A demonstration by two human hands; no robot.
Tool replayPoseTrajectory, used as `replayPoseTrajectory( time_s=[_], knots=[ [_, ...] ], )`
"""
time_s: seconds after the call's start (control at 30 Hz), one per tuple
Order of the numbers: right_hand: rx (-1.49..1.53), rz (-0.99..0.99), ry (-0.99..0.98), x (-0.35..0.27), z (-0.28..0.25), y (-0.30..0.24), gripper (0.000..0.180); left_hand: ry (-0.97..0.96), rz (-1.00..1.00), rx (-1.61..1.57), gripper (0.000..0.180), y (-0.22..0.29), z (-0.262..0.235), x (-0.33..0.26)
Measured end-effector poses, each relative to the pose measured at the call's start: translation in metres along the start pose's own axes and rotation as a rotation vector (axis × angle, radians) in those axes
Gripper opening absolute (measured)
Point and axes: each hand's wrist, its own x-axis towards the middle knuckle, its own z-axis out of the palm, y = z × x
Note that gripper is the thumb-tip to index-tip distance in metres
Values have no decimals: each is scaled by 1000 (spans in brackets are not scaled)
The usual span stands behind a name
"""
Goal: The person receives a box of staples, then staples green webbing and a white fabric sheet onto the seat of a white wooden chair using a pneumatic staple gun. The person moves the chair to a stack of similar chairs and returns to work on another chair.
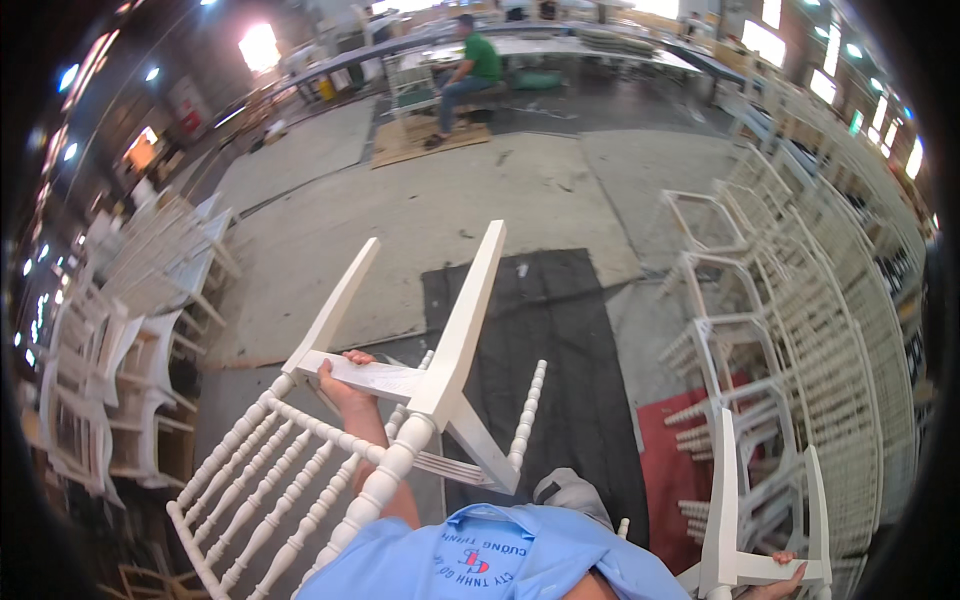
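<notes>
A white wooden chair frame (pixel 460 330) with turned back spindles and no seat hangs tilted at my left side. My left hand (pixel 345 390) is closed around its flat rail, between two straight legs that point away from me. At the lower right is a second white chair frame (pixel 722 500), partly cut off by the picture's edge. My right hand (pixel 785 578) grips the cross rail between its two straight legs. The fingers of that hand show only in part.
White chair frames (pixel 720 340) stand in rows along the right. More white chairs (pixel 120 370) are stacked at the left. A black mat (pixel 540 300) and a red mat (pixel 665 450) lie on the floor. Ahead, a person in green (pixel 480 62) sits by a chair.
</notes>
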Motion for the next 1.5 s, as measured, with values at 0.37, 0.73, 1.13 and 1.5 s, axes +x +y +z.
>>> replayPoseTrajectory(
  time_s=[0.37,0.73,1.13,1.5],
  knots=[
    [73,481,-499,284,371,331,42,-28,661,88,39,68,34,67],
    [-80,703,-803,193,838,679,49,40,1170,-4,40,133,56,176],
    [-143,854,-952,-9,1175,1017,46,263,1276,-80,39,285,168,480],
    [-174,902,-929,-163,1502,1326,41,209,1302,-31,37,415,314,821]
  ],
)
